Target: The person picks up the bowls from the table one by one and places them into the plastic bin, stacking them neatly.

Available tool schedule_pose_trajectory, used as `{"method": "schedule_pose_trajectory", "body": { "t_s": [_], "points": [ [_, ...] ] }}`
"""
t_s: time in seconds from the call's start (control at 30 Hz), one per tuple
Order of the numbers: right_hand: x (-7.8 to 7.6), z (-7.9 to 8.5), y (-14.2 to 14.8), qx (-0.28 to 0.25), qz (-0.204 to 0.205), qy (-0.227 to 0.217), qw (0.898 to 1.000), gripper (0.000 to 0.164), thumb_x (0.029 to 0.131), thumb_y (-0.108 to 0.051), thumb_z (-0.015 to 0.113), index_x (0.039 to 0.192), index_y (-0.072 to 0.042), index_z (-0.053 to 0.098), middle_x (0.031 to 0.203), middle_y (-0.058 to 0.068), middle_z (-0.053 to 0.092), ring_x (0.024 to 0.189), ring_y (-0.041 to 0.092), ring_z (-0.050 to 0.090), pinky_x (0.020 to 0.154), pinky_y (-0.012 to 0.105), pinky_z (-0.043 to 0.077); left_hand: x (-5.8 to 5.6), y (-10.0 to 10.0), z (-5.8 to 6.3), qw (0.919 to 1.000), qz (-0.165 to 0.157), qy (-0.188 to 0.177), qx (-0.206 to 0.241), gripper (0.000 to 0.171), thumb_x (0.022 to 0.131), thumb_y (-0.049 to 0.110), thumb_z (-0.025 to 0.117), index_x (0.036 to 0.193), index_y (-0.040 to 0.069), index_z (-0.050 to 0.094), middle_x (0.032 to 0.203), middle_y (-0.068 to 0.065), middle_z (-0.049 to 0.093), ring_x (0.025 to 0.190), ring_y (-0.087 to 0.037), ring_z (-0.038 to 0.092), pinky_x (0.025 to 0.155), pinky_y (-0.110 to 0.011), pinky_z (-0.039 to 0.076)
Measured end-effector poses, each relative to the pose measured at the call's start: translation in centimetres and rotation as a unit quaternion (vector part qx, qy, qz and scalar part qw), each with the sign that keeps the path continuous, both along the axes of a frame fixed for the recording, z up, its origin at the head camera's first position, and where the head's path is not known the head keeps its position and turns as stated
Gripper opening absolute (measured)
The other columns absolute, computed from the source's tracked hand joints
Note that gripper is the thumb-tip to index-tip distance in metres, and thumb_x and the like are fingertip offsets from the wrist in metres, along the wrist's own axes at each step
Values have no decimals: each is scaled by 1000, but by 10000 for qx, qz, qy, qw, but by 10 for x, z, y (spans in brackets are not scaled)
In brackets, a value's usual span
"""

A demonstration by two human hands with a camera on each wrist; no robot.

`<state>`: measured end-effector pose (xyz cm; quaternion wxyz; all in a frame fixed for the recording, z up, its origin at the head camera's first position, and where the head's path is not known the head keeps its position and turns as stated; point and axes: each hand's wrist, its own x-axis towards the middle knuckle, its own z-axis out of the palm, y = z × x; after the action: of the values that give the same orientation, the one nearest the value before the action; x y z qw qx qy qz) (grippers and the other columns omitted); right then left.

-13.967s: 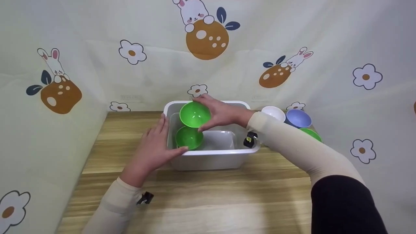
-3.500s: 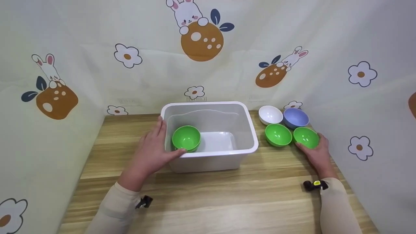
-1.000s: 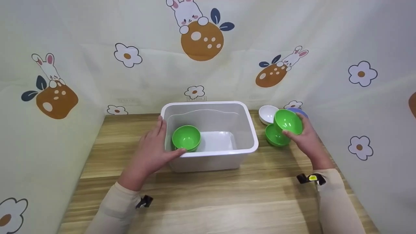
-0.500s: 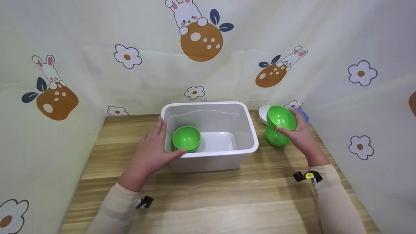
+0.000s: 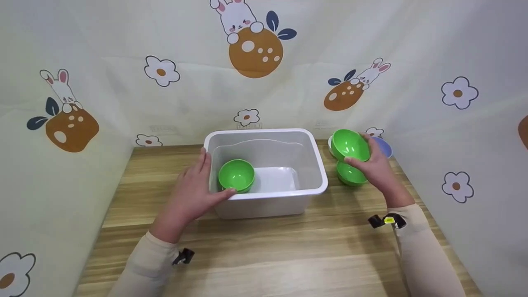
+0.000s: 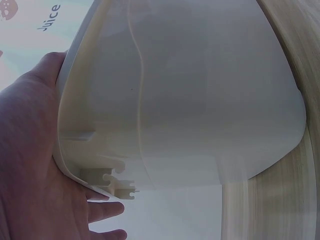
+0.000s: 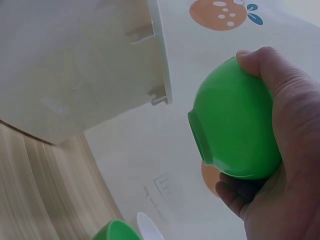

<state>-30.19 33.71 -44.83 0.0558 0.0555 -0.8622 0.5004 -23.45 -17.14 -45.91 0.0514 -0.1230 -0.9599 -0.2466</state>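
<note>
My right hand [image 5: 373, 169] holds a green bowl [image 5: 350, 145] by its side, thumb and fingers around the rim. In the right wrist view the bowl [image 7: 237, 120] hangs in the air with its foot ring showing. Beneath it in the head view a second green bowl [image 5: 351, 175] stands on the table, partly covered. My left hand [image 5: 192, 194] rests on the near left corner of the white plastic bin [image 5: 268, 194], fingers straight along the left side, thumb on the front rim. Inside the bin, at its left, a green bowl [image 5: 237, 175] sits with another rim just under it.
Behind the held bowl, a white bowl [image 5: 330, 145] shows only at its edge. A blue bowl [image 5: 383, 147] stands at the back right, partly hidden by my right hand. Printed fabric walls [image 5: 185, 103] enclose the wooden table [image 5: 264, 255] at the back and sides.
My right hand has lifted the right-hand green bowl from the table and carried it left and up, over the other green bowl. Earlier it held a green bowl inside the bin. The left hand stays put.
</note>
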Motion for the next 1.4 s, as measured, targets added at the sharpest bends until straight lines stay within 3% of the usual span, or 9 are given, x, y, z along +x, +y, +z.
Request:
{"method": "schedule_pose_trajectory", "body": {
  "t_s": [0.37,0.67,0.87,1.4],
  "points": [
    [-4,12,-16,43,271,245,9993,105,94,-27,89,173,-3,25,173,27,33,155,47,37,127,67,28,-1,-1,0,10000,-37,4,-53,136,88,84,72,174,-5,16,184,-22,8,159,-56,31,130,-69,23],
    [-6,22,-29,19,482,391,9981,104,92,-25,91,172,-3,29,170,23,37,152,41,39,127,64,29,1,2,4,10000,15,20,-91,129,91,74,76,173,-6,19,183,-23,11,158,-56,34,127,-71,28],
    [-9,26,-36,194,645,504,9965,105,91,-29,92,172,-4,30,174,21,35,158,41,33,130,67,23,2,1,4,10000,23,59,-69,130,90,76,76,173,-5,19,183,-23,12,156,-57,37,126,-71,31],
    [-12,38,-62,237,980,432,9940,106,89,-32,96,171,-10,33,165,15,46,148,34,46,125,59,38,1,0,2,9999,5,3,-118,132,90,82,71,174,-6,18,183,-24,10,156,-57,35,128,-71,27]
  ]
}}
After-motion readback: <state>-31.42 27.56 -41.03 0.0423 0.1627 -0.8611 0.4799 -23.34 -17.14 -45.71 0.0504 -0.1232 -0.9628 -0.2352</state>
